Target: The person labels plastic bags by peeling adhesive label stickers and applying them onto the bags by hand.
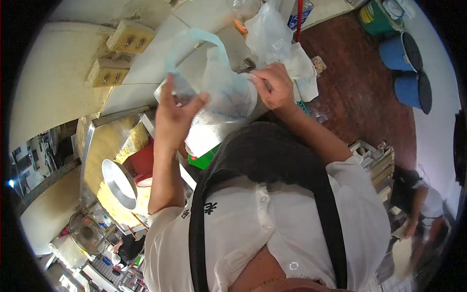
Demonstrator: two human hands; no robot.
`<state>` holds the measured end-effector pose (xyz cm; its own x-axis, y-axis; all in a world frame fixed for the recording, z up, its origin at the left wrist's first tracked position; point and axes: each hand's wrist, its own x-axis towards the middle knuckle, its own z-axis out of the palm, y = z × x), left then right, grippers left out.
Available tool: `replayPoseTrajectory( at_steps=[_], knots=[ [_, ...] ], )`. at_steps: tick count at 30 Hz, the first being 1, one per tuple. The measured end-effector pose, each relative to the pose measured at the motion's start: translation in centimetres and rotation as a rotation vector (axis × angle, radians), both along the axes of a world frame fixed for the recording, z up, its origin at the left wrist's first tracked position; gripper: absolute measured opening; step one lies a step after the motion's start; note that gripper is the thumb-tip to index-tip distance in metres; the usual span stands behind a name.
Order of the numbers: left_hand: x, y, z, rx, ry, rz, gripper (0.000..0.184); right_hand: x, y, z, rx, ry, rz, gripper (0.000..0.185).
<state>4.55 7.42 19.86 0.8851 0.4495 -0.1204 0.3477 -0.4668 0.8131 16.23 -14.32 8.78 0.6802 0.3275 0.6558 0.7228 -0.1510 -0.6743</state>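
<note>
A translucent plastic bag (226,95) with a pale blue loop handle stands on the white counter in front of me, its contents blurred through the film. My right hand (275,86) pinches the bag's right edge between thumb and fingers. On the other side, my left hand (177,109) has its thumb and index finger spread apart beside the bag's left side. Its fingertip is close to the base of the handle; whether it touches the plastic I cannot tell. Behind the bag sits another tied white plastic bag (270,34).
At left, a metal bowl (119,184) rests over yellow food bits (109,202) in a metal-framed case. Blue buckets (406,90) and a green bucket (377,18) stand on the red-brown floor (350,63). Another person (423,204) is at lower right; a fan (86,232) is lower left.
</note>
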Motion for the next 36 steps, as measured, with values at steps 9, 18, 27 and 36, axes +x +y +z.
replayPoseTrajectory(
  at_steps=[9,18,27,36],
  knots=[
    [0.0,11.4,-9.2,-0.068,0.123,0.198,0.084,0.5,-0.9,2.1,0.063,-0.063,-0.021,0.02],
    [0.1,-0.3,1.5,-0.021,0.158,-0.144,0.078,0.0,1.1,-1.0,-0.092,-0.254,0.143,0.029],
    [0.5,-0.7,0.4,0.006,0.172,-0.114,0.071,-1.7,0.0,-1.9,-0.093,0.086,0.295,0.038],
    [0.4,-0.8,0.0,-0.1,0.174,-0.076,0.065,-0.9,4.0,-5.8,0.119,1.034,0.299,0.057]
  ],
)
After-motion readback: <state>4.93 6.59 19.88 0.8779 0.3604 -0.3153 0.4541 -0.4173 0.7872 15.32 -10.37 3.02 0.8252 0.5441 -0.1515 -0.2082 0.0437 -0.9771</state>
